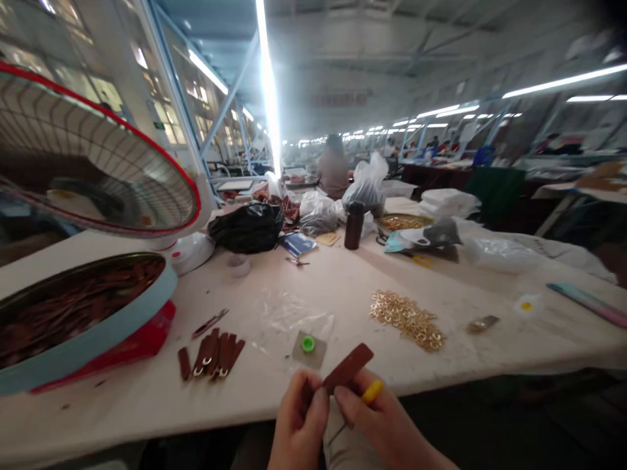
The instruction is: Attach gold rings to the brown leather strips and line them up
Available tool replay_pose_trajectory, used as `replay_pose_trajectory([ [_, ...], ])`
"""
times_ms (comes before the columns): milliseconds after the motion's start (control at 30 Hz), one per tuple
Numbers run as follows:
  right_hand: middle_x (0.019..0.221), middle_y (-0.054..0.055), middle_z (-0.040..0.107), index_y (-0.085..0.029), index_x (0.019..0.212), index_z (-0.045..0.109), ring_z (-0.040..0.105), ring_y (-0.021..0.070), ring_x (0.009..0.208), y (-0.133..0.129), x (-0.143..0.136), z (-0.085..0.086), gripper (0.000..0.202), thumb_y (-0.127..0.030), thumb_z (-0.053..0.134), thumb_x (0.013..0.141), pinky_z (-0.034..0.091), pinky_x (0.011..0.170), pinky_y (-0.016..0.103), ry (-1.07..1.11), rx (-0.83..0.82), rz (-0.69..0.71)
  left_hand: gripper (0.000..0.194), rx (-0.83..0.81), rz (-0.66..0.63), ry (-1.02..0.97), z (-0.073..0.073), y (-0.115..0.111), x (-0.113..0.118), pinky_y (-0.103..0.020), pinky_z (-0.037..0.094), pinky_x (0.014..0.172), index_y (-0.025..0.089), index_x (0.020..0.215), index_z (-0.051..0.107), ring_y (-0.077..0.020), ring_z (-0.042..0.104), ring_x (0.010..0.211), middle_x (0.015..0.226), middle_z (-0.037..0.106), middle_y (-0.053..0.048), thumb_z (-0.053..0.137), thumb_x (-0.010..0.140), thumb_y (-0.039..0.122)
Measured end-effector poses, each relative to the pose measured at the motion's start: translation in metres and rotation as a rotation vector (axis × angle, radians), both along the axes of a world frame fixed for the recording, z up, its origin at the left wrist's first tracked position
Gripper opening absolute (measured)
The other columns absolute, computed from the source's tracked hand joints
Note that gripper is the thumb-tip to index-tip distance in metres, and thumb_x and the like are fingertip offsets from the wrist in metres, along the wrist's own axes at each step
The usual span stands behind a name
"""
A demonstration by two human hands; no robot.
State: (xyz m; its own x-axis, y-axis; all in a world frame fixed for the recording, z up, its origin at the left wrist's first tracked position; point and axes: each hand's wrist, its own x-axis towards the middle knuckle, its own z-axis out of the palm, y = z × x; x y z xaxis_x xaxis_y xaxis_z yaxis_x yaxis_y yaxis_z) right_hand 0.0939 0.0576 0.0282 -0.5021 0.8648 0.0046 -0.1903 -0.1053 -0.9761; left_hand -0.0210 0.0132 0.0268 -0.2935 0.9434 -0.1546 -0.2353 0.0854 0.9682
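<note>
My left hand pinches one end of a brown leather strap just past the table's front edge. Thumb and fingers of my right hand close on the same strap from the other side. A yellow-handled tool is tucked in my right hand, its thin metal shaft pointing down toward me; the tip's kind is unclear. Beyond my hands lies a grey square pad with a green round cap on it. Gold metal rings or buckles form a pile to the right. Finished-looking leather tabs with gold hardware lie left.
A large blue-rimmed tray of brown leather pieces and a red-rimmed fan occupy the left. Small snips lie nearby. Farther back stand a dark bottle, a black bag and white plastic bags. A person sits beyond.
</note>
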Motion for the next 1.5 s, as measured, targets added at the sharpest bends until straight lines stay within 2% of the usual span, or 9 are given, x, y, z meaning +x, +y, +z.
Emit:
replay_pose_trajectory([
  [100, 0.06, -0.004, 0.048, -0.014, 0.08, 0.062, 0.038, 0.0086, 0.053, -0.002, 0.0, 0.002, 0.023, -0.037, 0.063, 0.075, 0.036, 0.05, 0.022, -0.057, 0.011, -0.026, 0.033, 0.019, -0.023, -0.088, -0.003, -0.002, -0.001, -0.021, 0.027, 0.049, 0.018, 0.07, 0.049, -0.008, 0.031, 0.053, 0.059, 0.038, 0.007, 0.064, 0.07, 0.047],
  [233, 0.061, -0.003, 0.049, -0.015, 0.08, 0.061, 0.04, 0.01, 0.055, -0.004, 0.0, 0.0, 0.016, -0.03, 0.059, 0.076, 0.037, 0.052, 0.022, -0.094, 0.042, -0.051, 0.028, 0.02, -0.046, -0.076, -0.004, -0.005, 0.0, -0.022, 0.028, 0.052, 0.018, 0.07, 0.048, -0.0088, 0.029, 0.054, 0.059, 0.036, 0.006, 0.061, 0.074, 0.042],
  [367, 0.064, -0.002, 0.051, -0.014, 0.076, 0.058, 0.042, 0.011, 0.057, -0.003, -0.002, -0.004, 0.014, -0.028, 0.058, 0.073, 0.037, 0.053, 0.023, -0.177, 0.022, -0.016, 0.027, 0.094, -0.049, 0.045, -0.009, -0.006, -0.001, -0.023, 0.03, 0.056, 0.019, 0.07, 0.045, -0.0106, 0.031, 0.058, 0.062, 0.036, 0.005, 0.055, 0.078, 0.043],
  [467, 0.06, -0.002, 0.048, -0.016, 0.068, 0.054, 0.042, 0.0118, 0.056, -0.003, 0.0, -0.003, 0.013, -0.028, 0.055, 0.072, 0.038, 0.053, 0.024, -0.279, 0.062, -0.026, 0.02, 0.097, -0.136, 0.188, -0.01, -0.007, -0.005, -0.024, 0.03, 0.056, 0.019, 0.072, 0.044, -0.0118, 0.033, 0.059, 0.063, 0.036, 0.005, 0.049, 0.081, 0.036],
  [667, 0.061, 0.0, 0.053, -0.017, 0.066, 0.057, 0.05, 0.0154, 0.059, -0.004, 0.01, 0.003, 0.01, -0.026, 0.055, 0.07, 0.043, 0.056, 0.026, -0.348, 0.213, 0.043, 0.011, 0.075, -0.271, 0.397, 0.003, -0.013, -0.008, -0.024, 0.027, 0.053, 0.02, 0.067, 0.039, -0.0108, 0.031, 0.057, 0.061, 0.033, 0.006, 0.045, 0.075, 0.016],
  [900, 0.062, 0.002, 0.06, -0.018, 0.073, 0.062, 0.055, 0.0186, 0.063, -0.012, 0.027, -0.01, 0.017, -0.033, 0.055, 0.075, 0.046, 0.057, 0.027, -0.394, 0.188, 0.039, 0.013, 0.046, -0.096, 0.266, -0.002, -0.027, 0.02, -0.024, 0.026, 0.051, 0.021, 0.066, 0.036, -0.0101, 0.03, 0.056, 0.06, 0.034, 0.006, 0.044, 0.07, 0.012],
  [1033, 0.061, 0.001, 0.06, -0.019, 0.071, 0.063, 0.054, 0.0179, 0.058, -0.016, 0.036, -0.008, 0.017, -0.035, 0.057, 0.073, 0.046, 0.055, 0.027, -0.408, 0.163, 0.063, 0.014, 0.037, -0.07, 0.231, -0.003, -0.033, 0.03, -0.023, 0.025, 0.048, 0.02, 0.065, 0.037, -0.0092, 0.029, 0.053, 0.057, 0.034, 0.007, 0.046, 0.069, 0.011],
  [1333, 0.061, 0.001, 0.058, -0.019, 0.068, 0.061, 0.054, 0.0186, 0.061, -0.017, 0.024, -0.011, 0.015, -0.032, 0.056, 0.073, 0.045, 0.057, 0.028, -0.416, 0.22, 0.086, 0.013, 0.006, -0.076, 0.249, -0.011, -0.038, 0.021, -0.023, 0.027, 0.052, 0.02, 0.067, 0.039, -0.0099, 0.032, 0.056, 0.06, 0.036, 0.006, 0.048, 0.072, 0.013],
  [1500, 0.062, 0.0, 0.053, -0.016, 0.075, 0.06, 0.047, 0.014, 0.057, -0.009, 0.014, -0.012, 0.022, -0.036, 0.054, 0.079, 0.039, 0.053, 0.024, -0.351, 0.123, 0.168, 0.012, 0.035, -0.029, 0.05, -0.009, -0.029, 0.011, -0.023, 0.029, 0.056, 0.02, 0.067, 0.039, -0.0102, 0.032, 0.059, 0.063, 0.036, 0.005, 0.049, 0.074, 0.022],
])
